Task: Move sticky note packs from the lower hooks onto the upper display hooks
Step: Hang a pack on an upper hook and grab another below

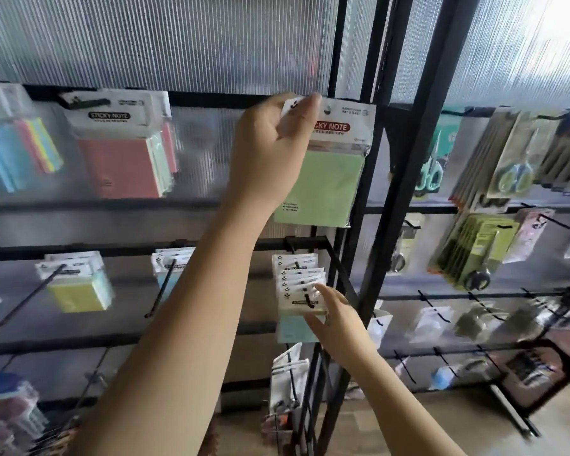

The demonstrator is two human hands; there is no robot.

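"STICKY NOTE" reads on the pink pack's header; the green pack's red label shows "CKY NOTE".

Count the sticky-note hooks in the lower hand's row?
3: left hook, holding yellow packs; middle hook, holding blue packs; right hook, holding a stack. More may hide past the left edge.

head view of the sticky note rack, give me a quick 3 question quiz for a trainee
1. True or false: the left hand pinches the header of the green sticky note pack at the top rail.
2. The right hand touches: A) the scissors, B) the stack of packs on the lower hook, C) nothing.
3. What colour is the pack hanging to the left of the green one?

Key: 1 true; 2 B; 3 pink, the pink pack.
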